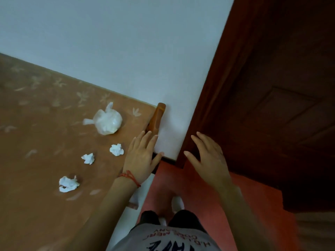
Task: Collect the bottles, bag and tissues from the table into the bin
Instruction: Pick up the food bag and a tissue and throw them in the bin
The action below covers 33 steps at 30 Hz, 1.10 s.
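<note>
1. Brown patterned table [36, 124] meets a pale wall.
2. We hold our left hand [140, 158] spread flat and empty at the table's edge; our right hand [208, 156] hangs loose, empty.
3. Just beside our left fingers lie three tissues [116, 149]; beyond them, the bag [107, 122].

The table [36, 133] lies to my left, its far edge against the wall [126, 42]. On it, a bag [107, 122] sits farthest from me, with three tissues [117, 149] [88, 158] [68, 183] in a line running back toward me. A door [272, 105] stands to my right. My left hand [140, 158] is over the table's right edge, my right hand [208, 156] before the door.
</note>
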Each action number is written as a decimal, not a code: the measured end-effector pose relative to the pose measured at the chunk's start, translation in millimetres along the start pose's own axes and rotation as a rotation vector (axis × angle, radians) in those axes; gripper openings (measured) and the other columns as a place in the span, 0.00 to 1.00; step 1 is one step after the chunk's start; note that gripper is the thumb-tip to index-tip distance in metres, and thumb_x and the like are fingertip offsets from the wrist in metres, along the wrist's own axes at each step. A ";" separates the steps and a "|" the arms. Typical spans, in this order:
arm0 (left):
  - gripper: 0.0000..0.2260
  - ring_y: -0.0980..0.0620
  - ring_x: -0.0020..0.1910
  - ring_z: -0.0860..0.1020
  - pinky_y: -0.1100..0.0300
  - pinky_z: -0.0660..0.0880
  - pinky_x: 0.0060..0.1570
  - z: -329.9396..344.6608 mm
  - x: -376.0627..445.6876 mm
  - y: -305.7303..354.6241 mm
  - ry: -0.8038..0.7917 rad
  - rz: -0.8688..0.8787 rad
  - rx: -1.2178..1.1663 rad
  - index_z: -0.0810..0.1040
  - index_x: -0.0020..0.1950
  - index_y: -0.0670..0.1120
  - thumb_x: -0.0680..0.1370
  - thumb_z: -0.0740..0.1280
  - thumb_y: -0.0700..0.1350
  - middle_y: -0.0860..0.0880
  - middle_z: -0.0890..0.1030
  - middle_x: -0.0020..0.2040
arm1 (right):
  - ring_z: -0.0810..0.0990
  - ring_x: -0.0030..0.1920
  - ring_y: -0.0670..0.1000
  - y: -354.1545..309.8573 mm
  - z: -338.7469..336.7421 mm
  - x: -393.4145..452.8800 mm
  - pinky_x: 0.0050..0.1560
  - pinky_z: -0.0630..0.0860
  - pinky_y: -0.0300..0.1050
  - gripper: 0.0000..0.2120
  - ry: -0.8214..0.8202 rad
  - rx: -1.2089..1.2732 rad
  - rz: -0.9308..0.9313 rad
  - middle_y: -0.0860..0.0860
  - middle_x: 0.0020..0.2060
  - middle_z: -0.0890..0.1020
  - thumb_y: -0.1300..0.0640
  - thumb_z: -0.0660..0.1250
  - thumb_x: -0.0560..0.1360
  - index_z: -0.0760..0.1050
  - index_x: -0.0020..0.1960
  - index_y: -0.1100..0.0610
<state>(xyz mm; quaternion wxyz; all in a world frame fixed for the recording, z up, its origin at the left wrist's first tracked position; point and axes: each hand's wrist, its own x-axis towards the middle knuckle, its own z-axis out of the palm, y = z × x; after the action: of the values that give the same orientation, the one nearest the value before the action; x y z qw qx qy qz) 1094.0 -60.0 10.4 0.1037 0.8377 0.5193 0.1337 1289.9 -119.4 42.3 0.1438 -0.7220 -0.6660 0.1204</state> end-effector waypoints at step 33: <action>0.25 0.42 0.57 0.73 0.51 0.71 0.56 28.5 24.7 -97.3 0.159 -1.117 -0.364 0.72 0.63 0.41 0.72 0.62 0.56 0.40 0.76 0.58 | 0.65 0.69 0.52 -95.4 80.2 227.6 0.62 0.54 0.39 0.24 -0.453 0.028 -0.848 0.53 0.69 0.68 0.46 0.60 0.77 0.65 0.69 0.55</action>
<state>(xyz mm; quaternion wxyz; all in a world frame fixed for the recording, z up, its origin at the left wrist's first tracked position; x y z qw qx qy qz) 1032.0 3.8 -44.0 0.2614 0.3937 0.8564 0.2081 1191.2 117.9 6.9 0.0412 -0.3404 -0.9146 0.2143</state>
